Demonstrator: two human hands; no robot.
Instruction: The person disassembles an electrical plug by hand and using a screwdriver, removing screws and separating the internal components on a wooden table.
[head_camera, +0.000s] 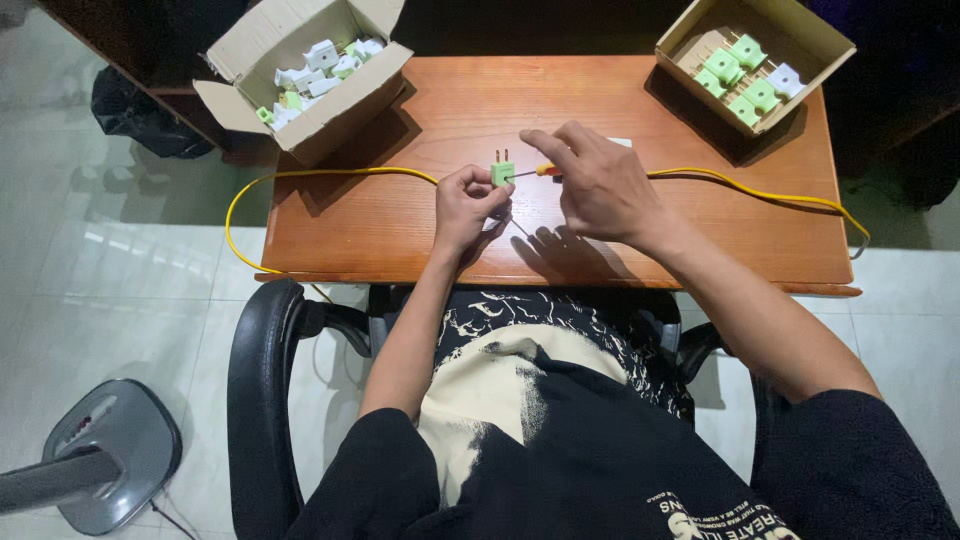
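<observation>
My left hand (468, 203) pinches a small green plug adapter (502, 172) with two metal prongs pointing up, held just above the wooden table (390, 215). My right hand (598, 183) grips a screwdriver with a red and yellow handle (546, 169); its thin shaft points left into the side of the green adapter. Most of the handle is hidden under my fingers.
An open cardboard box (300, 70) with several green and white adapters sits at the table's back left. A shallower box (755, 62) with neatly placed adapters stands at the back right. A yellow cable (320, 174) runs across the table. A fan base (105, 455) stands on the floor.
</observation>
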